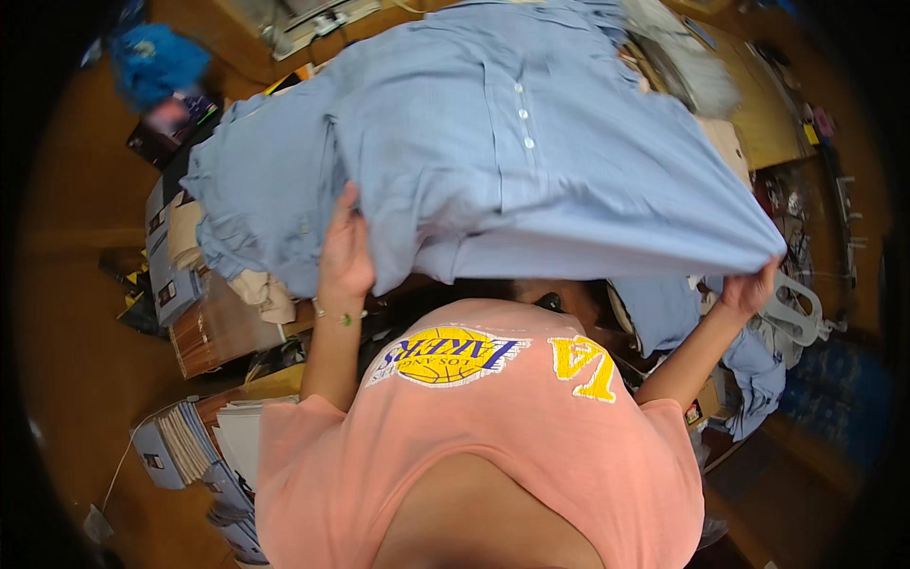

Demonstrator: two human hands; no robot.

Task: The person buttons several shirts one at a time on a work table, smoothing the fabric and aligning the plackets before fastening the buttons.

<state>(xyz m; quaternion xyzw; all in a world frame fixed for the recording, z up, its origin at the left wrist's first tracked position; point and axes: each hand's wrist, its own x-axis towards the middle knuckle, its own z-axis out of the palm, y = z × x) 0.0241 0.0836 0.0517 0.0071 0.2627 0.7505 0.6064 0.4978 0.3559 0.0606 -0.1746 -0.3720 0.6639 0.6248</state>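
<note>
A light blue button-up shirt [588, 171] is spread across the work surface in front of me, with white buttons down its placket. Its near hem is lifted and stretched toward the right. At the right corner of that hem, my right hand [752, 287] has its fingers closed on the cloth. Against the shirt's left part rests my left hand [347, 251], its visible fingers stretched out away from me. A fold of cloth lies right beside that palm, and some fingers are hard to make out. A bracelet [343, 317] circles the left wrist.
Stacks of folded light blue shirts [171, 446] stand at the lower left. More blue cloth [754, 379] hangs at the right, beside a white plastic hanger-like piece [798, 311]. Clear plastic bags [687, 66] lie at the far right, and a bright blue bag [159, 64] sits far left.
</note>
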